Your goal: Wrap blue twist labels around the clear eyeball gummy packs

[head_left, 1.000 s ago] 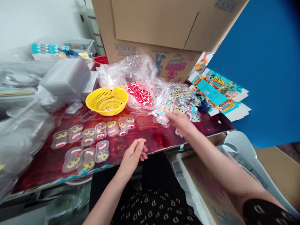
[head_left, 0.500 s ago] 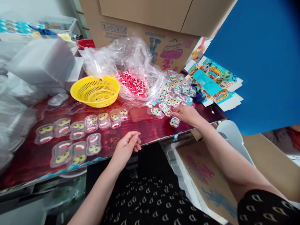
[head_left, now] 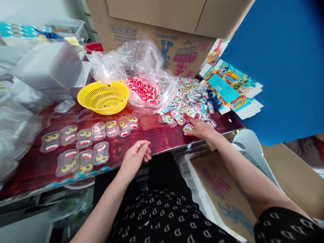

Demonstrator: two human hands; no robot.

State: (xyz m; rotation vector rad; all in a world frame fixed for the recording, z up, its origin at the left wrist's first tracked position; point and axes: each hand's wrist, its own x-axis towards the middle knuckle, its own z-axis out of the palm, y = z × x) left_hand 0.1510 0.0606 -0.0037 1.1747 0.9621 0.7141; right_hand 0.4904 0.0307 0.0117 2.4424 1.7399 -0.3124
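My right hand (head_left: 199, 129) is at the front right of the table, its thumb and fingers closed round the edges of a small clear candy pack (head_left: 188, 127) with yellow eyes and a blue-and-white print. Just behind it lies a heap of similar filled packs (head_left: 192, 94). My left hand (head_left: 136, 154) rests at the table's front edge, fingers loosely curled with the thumb against them, nothing visible in it. Left of that hand, clear plastic trays (head_left: 101, 153) lie in two rows, each with yellow-eye and red-and-white mouth candies.
A yellow strainer (head_left: 103, 98) stands behind the trays. Beside it, a clear plastic bag (head_left: 141, 64) lies open around red-and-white candies (head_left: 143, 91). Flattened printed boxes (head_left: 230, 87) lean at the right, near a grey chair (head_left: 249, 145). A large carton (head_left: 141, 20) stands behind.
My right hand has come down from the heap's edge toward the table's front and closed on the separate candy pack there. My left hand has stayed almost still.
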